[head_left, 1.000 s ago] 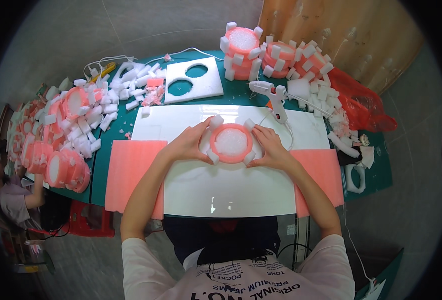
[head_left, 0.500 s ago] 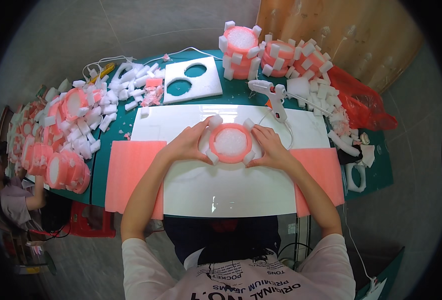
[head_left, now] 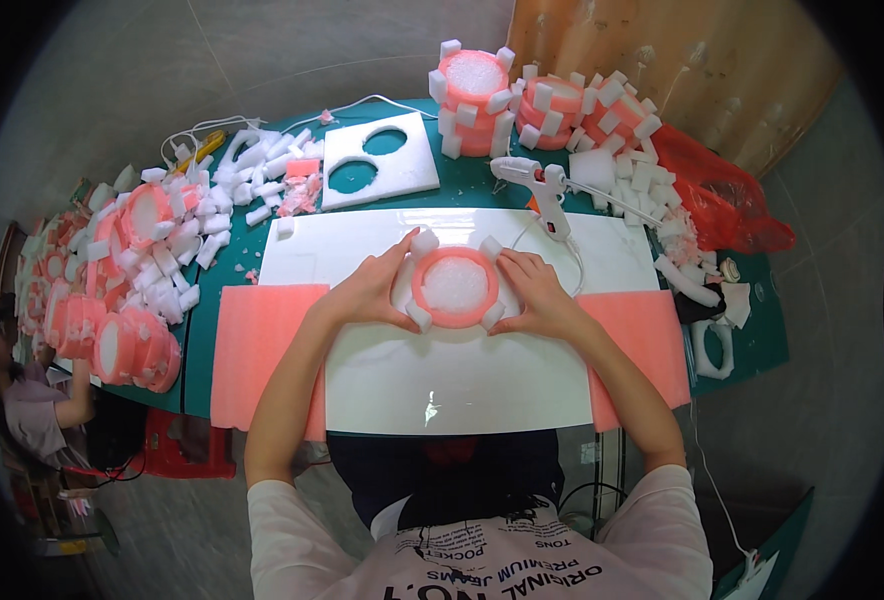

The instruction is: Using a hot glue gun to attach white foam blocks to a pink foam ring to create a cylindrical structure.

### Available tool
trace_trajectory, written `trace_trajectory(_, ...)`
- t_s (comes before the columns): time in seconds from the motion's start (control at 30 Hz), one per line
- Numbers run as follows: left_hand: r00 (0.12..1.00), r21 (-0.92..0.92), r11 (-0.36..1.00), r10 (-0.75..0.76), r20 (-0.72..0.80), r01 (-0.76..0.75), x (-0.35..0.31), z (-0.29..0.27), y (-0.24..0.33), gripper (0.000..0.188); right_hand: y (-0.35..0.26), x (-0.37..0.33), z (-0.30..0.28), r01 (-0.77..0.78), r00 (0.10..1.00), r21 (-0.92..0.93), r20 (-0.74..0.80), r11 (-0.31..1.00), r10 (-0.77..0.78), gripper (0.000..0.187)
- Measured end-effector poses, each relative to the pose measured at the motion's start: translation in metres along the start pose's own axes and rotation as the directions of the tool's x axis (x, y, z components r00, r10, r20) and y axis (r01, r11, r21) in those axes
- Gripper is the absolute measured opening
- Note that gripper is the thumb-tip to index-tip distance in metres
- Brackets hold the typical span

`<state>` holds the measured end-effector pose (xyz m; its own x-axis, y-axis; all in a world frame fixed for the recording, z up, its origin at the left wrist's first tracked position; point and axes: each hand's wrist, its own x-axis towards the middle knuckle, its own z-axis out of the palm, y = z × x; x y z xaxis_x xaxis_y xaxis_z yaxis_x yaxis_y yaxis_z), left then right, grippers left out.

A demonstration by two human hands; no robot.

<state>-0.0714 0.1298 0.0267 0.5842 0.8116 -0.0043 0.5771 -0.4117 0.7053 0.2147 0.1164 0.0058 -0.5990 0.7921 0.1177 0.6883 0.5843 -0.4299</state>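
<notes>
A round foam piece [head_left: 455, 287], a pink ring with a white middle, lies on the glossy white board [head_left: 462, 385] in front of me. Small white foam blocks [head_left: 424, 241] stick out around its rim, two on the far side and two on the near side. My left hand [head_left: 378, 289] grips the left pair of blocks between thumb and fingers. On the other side my right hand [head_left: 539, 293] does the same with the right pair. Beyond my right hand, a white hot glue gun [head_left: 542, 190] lies on its side, its cord trailing onto the board.
Pink foam sheets [head_left: 270, 350] flank the board. Behind it is a white foam slab [head_left: 382, 165] with two round holes. Finished-looking pink-and-white rings [head_left: 474, 90] are stacked at the back. White foam blocks [head_left: 167, 260] heap up at left, near another person [head_left: 47, 400]. A red plastic bag [head_left: 717, 195] lies at right.
Both hands keep their hold on the foam piece, which sits in nearly the same place on the board. The whole view has shifted very slightly.
</notes>
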Motion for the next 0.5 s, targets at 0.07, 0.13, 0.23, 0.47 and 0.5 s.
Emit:
trace_trajectory(0.07, 1.000, -0.034, 0.999, -0.012, 0.006, 0.012, 0.0000, -0.0003, 0.0016, 0.125, -0.0005, -0.0002, -0.0003, -0.004, 1.000, -0.001, 0.004, 1.000, 0.004, 0.104)
trace_trajectory(0.13, 1.000, -0.006, 1.000, -0.009, -0.002, 0.009, -0.0005, 0.0003, 0.0006, 0.126, -0.0011, -0.0005, 0.0000, -0.007, 1.000, -0.002, 0.007, 1.000, 0.007, 0.104)
trace_trajectory(0.23, 1.000, 0.043, 0.999, 0.013, -0.026, -0.012, -0.0005, 0.0033, -0.0031, 0.125, -0.0016, -0.0008, -0.0001, -0.004, 1.000, 0.000, 0.005, 1.000, 0.004, 0.104)
trace_trajectory(0.47, 1.000, -0.005, 1.000, -0.020, -0.003, 0.020, 0.0001, -0.0001, 0.0049, 0.118, -0.0031, -0.0010, -0.0009, -0.017, 1.000, 0.003, 0.008, 1.000, 0.017, 0.104)
trace_trajectory(0.5, 1.000, -0.005, 1.000, -0.027, 0.001, 0.027, 0.0001, -0.0001, 0.0034, 0.117, -0.0032, -0.0005, -0.0007, -0.021, 1.000, 0.007, 0.011, 1.000, 0.020, 0.104)
